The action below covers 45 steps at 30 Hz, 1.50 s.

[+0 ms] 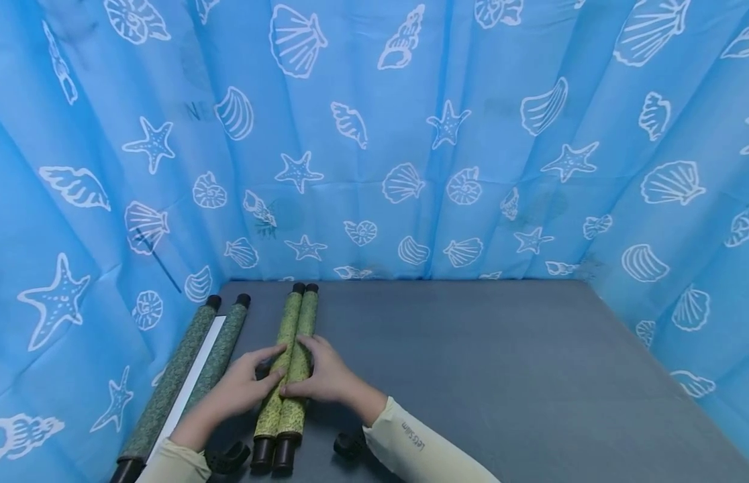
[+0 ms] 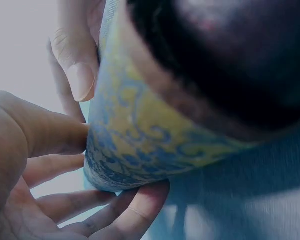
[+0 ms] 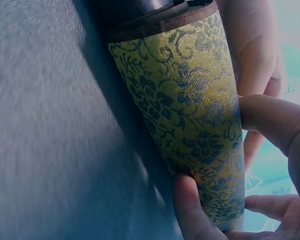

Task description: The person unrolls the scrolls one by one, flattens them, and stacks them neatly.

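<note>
Alignment of the left yellow roll (image 1: 268, 416) and the right yellow roll (image 1: 292, 419) is, we judge, the step in hand. Both rolls lie side by side on the grey table (image 1: 471, 349), touching along much of their length, near dark end caps (image 1: 284, 453) towards us. Our left hand (image 1: 238, 389) pinches the left roll between thumb and fingers; our right hand (image 1: 331, 374) pinches the right roll likewise. The next move appears to call for even pressure from both hands, keeping the rolls parallel; whether to part, lift or settle them, we cannot tell.

From the head view alone we locate the left green roll (image 1: 175, 376) and right green roll (image 1: 226, 339), with a white strip (image 1: 193, 376) between them. The wrist views supply what it lacks: the left shows fingers curled beneath the roll; the right resolves the floral pattern, the brown band (image 3: 162, 25) and a fingertip on the outer flank.
</note>
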Tool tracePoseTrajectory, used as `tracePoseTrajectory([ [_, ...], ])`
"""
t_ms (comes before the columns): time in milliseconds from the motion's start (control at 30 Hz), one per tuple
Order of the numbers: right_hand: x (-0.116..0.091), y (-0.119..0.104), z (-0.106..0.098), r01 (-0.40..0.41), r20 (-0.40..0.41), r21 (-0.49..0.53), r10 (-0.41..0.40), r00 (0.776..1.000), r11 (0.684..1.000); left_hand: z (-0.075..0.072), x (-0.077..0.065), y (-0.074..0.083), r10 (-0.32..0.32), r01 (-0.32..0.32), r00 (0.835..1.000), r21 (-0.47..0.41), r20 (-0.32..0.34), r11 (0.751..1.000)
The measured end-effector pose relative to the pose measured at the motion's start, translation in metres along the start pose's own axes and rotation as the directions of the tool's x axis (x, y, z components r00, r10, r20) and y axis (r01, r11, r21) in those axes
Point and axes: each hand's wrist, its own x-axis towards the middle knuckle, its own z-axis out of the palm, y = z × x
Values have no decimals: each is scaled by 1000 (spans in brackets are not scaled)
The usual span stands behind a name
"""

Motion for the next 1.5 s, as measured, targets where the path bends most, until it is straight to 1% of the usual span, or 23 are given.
tracePoseTrajectory([
  [200, -2, 1, -10, 13, -10, -30, -13, 1000, 999, 3, 5, 9, 33, -33, 999, 22, -22, 999],
  [333, -7, 3, -18, 16, -13, -27, -17, 1000, 1000, 8, 9, 16, 36, -35, 999, 16, -29, 999],
  [400, -11, 6, -23, 19, -24, -27, -20, 1000, 999, 14, 12, 20, 40, -39, 999, 16, -35, 999],
  [567, -25, 20, -37, 21, -42, -32, -22, 999, 999, 32, 19, 29, 52, -53, 998, -24, -38, 998],
  [733, -34, 29, -51, 29, -34, 8, -29, 999, 1000, 45, 22, 39, 71, -73, 996, -40, -50, 997],
  [867, -41, 32, -60, 29, -34, 23, -28, 999, 999, 51, 25, 48, 93, -95, 995, -43, -38, 995],
  [1000, -48, 33, -70, 26, -40, 4, -26, 999, 1000, 57, 29, 58, 121, -123, 992, -47, -34, 991],
  [1133, -56, 37, -79, 16, -30, -1, -16, 999, 1000, 66, 30, 65, 149, -151, 988, -50, -27, 987],
  [1267, -64, 43, -87, 18, -25, 8, -18, 1000, 1000, 74, 33, 71, 161, -160, 987, -81, -4, 984],
  [1367, -69, 46, -92, 28, -33, -7, -28, 999, 1000, 78, 34, 76, 157, -155, 988, -106, 11, 982],
  [1500, -76, 50, -99, 23, -37, 7, -23, 999, 1000, 84, 37, 84, 165, -163, 986, -113, 12, 980],
])
